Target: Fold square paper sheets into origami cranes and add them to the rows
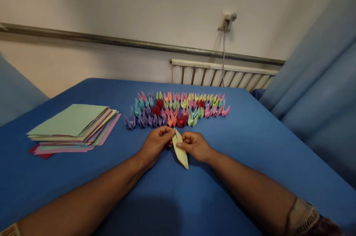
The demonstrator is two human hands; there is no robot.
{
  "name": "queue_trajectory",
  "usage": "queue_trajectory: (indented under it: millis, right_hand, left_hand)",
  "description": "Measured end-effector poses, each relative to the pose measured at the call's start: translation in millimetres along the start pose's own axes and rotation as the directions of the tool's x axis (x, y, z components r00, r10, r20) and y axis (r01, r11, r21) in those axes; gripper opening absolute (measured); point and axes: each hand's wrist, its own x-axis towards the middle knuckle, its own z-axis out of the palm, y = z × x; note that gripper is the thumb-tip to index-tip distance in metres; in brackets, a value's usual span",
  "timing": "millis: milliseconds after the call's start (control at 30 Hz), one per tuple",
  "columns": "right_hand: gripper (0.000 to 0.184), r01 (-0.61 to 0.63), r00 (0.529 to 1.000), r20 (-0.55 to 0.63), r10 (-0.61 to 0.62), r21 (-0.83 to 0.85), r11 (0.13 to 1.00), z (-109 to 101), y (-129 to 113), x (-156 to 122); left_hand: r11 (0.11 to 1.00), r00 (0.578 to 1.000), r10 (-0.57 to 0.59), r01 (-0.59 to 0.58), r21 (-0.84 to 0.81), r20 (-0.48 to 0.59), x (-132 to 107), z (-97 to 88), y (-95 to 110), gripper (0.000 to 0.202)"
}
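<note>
A pale yellow, partly folded piece of paper (pixel 180 150), long and pointed, is held over the blue table (pixel 250 147). My left hand (pixel 154 144) pinches its upper tip with closed fingers. My right hand (pixel 196 145) pinches its upper right edge, fingers curled. Just beyond my hands stand several rows of small folded paper cranes (pixel 178 108) in purple, teal, red, pink, yellow and green.
A stack of flat coloured paper sheets (pixel 73 126), pale green on top, lies at the table's left. A white radiator (pixel 222 74) and a metal rail (pixel 111 40) run along the wall behind. Blue curtain (pixel 319 76) hangs at the right.
</note>
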Motion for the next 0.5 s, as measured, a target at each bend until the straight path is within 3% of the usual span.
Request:
queue_trajectory:
  millis: [267,367,500]
  right_hand:
    - [0.033,-0.011,1.0,0.012,0.012,-0.015,1.0,-2.1,-1.3,-1.6]
    - [0.036,0.013,0.999,-0.041,-0.012,0.035,0.999,-1.9,-3.0,-0.6]
    - [0.044,0.045,0.99,-0.14,-0.035,0.062,0.997,-1.5,-2.0,2.2]
  left_hand:
    - [0.998,0.994,0.057,-0.058,-0.007,-0.094,-1.7,1.6,5.9,0.025]
    - [0.999,0.999,0.018,-0.018,-0.027,-0.028,-4.4,5.4,7.2,0.028]
    - [0.997,0.999,0.002,-0.005,0.077,0.045,-8.4,10.2,6.4,0.03]
